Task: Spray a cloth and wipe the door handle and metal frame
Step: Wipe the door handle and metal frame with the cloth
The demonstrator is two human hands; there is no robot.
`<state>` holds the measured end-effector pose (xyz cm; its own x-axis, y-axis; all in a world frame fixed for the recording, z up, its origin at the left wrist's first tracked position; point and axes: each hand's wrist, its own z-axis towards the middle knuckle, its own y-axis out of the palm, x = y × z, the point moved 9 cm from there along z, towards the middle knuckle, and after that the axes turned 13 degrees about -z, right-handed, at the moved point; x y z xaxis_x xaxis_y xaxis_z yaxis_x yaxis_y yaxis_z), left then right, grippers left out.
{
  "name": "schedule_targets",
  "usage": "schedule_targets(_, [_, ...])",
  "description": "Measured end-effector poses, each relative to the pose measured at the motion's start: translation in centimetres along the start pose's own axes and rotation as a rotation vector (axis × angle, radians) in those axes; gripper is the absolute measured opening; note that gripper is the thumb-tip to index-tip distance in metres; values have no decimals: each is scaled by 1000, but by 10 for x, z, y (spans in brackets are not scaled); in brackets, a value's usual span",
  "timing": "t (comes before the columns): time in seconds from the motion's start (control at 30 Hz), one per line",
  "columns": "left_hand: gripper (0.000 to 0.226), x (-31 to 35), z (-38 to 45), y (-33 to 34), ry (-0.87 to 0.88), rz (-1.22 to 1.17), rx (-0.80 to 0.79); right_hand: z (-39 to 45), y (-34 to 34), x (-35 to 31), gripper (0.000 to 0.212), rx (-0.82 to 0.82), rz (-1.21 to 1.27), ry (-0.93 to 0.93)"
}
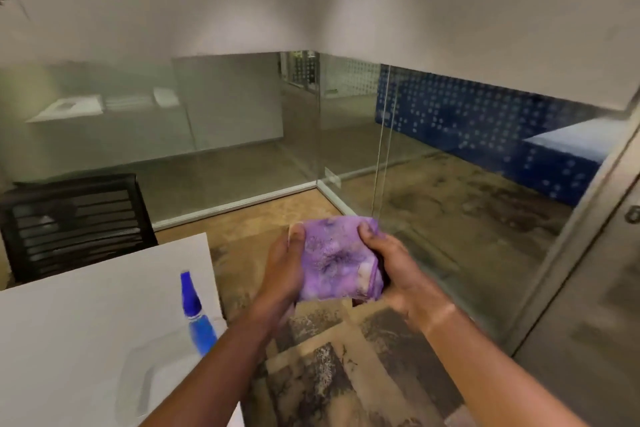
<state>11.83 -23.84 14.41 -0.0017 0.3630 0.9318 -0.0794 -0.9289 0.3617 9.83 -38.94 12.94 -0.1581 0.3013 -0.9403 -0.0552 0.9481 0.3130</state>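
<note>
I hold the purple cloth (337, 262) folded into a pad at the centre of the frame, low, out over the floor. My left hand (284, 267) grips its left edge with the thumb curled over the top; my right hand (391, 265) clamps the right edge, thumb on top and fingers underneath. The two hands are close together with only the cloth between them.

In the lower left of the frame a blue spray bottle (195, 312) stands on the white table (86, 340), near its right edge and partly hidden by my left forearm. It is blurred, so I cannot read any label or judge how full it is.

Between the table edge and the glass at the right lies a strip of patterned brown carpet (346, 374), open floor under my hands. At the left edge, behind the table, is a black slatted chair (76, 222).

Along the right edge of the frame runs the door's metal frame (568, 243), slanting upward, with a small metal fitting (633, 214) on the door at the far right. Glass partitions (242, 135) meet in a corner in the middle of the frame; beyond them, upper right, is a blue panel with white dots (485, 121). I can read no writing anywhere.
</note>
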Motion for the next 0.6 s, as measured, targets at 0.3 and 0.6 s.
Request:
schedule_targets(0.3, [38, -66, -2, 193, 13, 83, -259, -75, -153, -31, 64, -92, -43, 98])
schedule_targets(0.6, [33, -98, 6, 326, 317, 469, -389, -142, -317, -88, 46, 510, -92, -202])
